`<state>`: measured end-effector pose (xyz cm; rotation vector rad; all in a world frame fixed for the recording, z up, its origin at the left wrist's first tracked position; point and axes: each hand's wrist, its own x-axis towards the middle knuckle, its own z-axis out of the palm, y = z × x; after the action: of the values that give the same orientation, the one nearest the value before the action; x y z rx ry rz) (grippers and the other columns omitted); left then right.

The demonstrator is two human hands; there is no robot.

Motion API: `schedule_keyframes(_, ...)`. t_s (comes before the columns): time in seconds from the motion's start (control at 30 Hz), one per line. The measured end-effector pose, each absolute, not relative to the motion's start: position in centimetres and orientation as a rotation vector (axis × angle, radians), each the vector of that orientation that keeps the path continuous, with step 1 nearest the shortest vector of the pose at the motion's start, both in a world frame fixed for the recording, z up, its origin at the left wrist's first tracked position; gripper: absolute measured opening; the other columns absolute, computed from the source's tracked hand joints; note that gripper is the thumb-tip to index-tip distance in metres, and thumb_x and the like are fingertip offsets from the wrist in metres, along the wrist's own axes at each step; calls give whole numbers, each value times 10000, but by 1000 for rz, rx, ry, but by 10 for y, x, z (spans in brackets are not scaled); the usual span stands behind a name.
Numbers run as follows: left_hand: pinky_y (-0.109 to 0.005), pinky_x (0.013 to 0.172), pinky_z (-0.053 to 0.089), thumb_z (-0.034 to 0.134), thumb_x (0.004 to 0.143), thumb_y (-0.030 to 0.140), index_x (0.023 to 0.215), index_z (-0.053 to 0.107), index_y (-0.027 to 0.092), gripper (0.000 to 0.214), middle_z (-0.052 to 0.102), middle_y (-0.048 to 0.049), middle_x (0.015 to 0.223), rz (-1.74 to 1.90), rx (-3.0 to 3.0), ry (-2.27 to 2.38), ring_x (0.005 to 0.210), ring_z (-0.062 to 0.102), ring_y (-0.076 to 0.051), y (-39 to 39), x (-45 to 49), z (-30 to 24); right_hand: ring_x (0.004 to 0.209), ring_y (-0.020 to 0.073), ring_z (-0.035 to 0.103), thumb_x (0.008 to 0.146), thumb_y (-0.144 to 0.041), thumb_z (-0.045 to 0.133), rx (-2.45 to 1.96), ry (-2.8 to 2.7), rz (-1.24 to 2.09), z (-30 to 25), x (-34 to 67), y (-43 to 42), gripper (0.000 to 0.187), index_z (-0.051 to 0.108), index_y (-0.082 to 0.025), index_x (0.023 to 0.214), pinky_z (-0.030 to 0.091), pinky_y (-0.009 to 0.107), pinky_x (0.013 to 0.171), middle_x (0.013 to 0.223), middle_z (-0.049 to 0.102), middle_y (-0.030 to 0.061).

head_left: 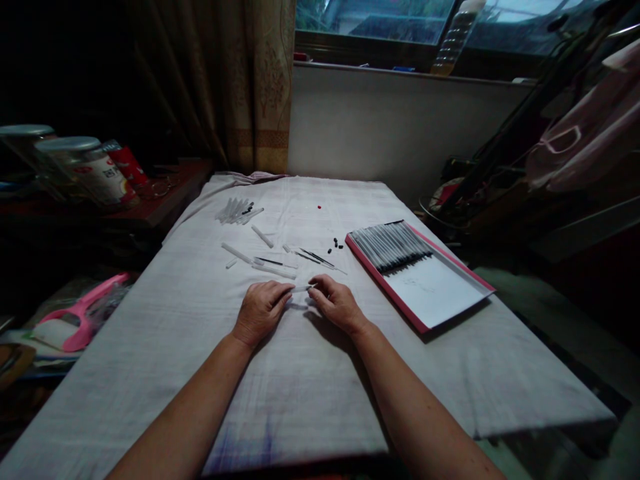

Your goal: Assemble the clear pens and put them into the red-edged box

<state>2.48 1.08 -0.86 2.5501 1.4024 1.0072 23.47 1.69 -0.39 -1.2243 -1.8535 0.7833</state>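
Observation:
My left hand (261, 308) is closed around a thin, translucent pen barrel (300, 289) held level just above the cloth. My right hand (336, 304) pinches the barrel's other end, where a small dark piece shows at the fingertips; I cannot make out its kind. Beyond my hands lie loose clear pen tubes (274, 269), dark ink refills (317, 258) and a clear cap (231, 264). Several small black plugs (336, 243) are scattered farther right. At the far left of the table is a pile of clear caps or barrels (235, 210).
To the right, a shallow pink-edged box lid (425, 328) holds a row of assembled pens (393, 245). A small red piece (319, 207) lies farther back. Jars (87, 170) stand on a side table at left; pink scissors (80, 317) lie below it.

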Motion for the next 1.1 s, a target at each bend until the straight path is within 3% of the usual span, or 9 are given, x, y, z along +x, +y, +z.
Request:
schedule_keyframes(0.1, -355, 780, 466, 560, 918, 275, 1064, 674, 225, 192, 722, -43, 899, 1007, 2539, 1406, 829, 654, -203, 11, 25, -9, 662, 143, 610, 853, -296, 555, -1201, -1848, 792, -4, 234, 17, 166, 618, -226, 990, 452, 254, 656, 798, 697, 5)
schedule_keyframes(0.17, -354, 785, 467, 564, 914, 278, 1064, 677, 229, 194, 723, -44, 900, 999, 2532, 1403, 832, 654, -201, 11, 25, -9, 685, 149, 625, 874, -308, 525, -1200, -1854, 799, -4, 233, 17, 129, 620, -223, 894, 460, 260, 682, 755, 692, 5)
schedule_keyframes(0.27, -350, 789, 467, 568, 909, 281, 1059, 681, 235, 193, 725, -45, 904, 1000, 2528, 1401, 840, 655, -198, 11, 25, -9, 666, 151, 635, 910, -357, 475, -1232, -1861, 819, -3, 233, 17, 219, 613, -223, 806, 460, 263, 668, 706, 687, 8)
schedule_keyframes(0.43, -349, 779, 465, 566, 911, 288, 1048, 683, 235, 188, 729, -43, 902, 1024, 2519, 1399, 828, 658, -197, 11, 25, -9, 666, 151, 643, 891, -316, 506, -1204, -1860, 860, -1, 234, 16, 149, 613, -234, 955, 464, 265, 675, 736, 700, -7)
schedule_keyframes(0.53, -358, 788, 458, 567, 912, 293, 1054, 688, 245, 193, 737, -41, 911, 1018, 2534, 1402, 837, 661, -203, 11, 25, -8, 678, 155, 634, 881, -300, 509, -1210, -1863, 809, -1, 233, 16, 130, 620, -233, 878, 458, 265, 685, 724, 693, -2)
schedule_keyframes(0.8, -409, 885, 404, 580, 911, 278, 1047, 696, 265, 180, 748, -33, 922, 1107, 2599, 1482, 872, 651, -209, 6, 28, -2, 599, 155, 573, 904, -376, 460, -1351, -1838, 703, -5, 225, 18, 300, 563, -234, 660, 410, 262, 622, 610, 627, 6)
schedule_keyframes(0.9, -454, 984, 361, 593, 903, 296, 1110, 673, 284, 223, 722, -52, 1065, 1197, 2550, 1580, 1033, 620, -241, 6, 29, 0, 605, 158, 582, 904, -398, 449, -1346, -1747, 727, -6, 224, 20, 325, 552, -230, 646, 415, 263, 629, 605, 625, 10)
schedule_keyframes(1.0, -470, 1052, 349, 640, 863, 379, 1302, 553, 242, 469, 568, -128, 1346, 1443, 2254, 1730, 1263, 496, -286, 10, 27, -4, 558, 147, 564, 907, -471, 424, -1339, -1540, 771, -6, 220, 24, 375, 536, -226, 646, 417, 259, 598, 609, 626, 10)
schedule_keyframes(1.1, -404, 974, 460, 634, 838, 487, 1354, 479, 213, 604, 531, -148, 1378, 1637, 1704, 1619, 1235, 527, -255, 19, 24, -11, 491, 126, 528, 912, -507, 398, -1293, -1437, 853, -5, 210, 27, 395, 530, -221, 673, 413, 249, 550, 627, 638, 5)
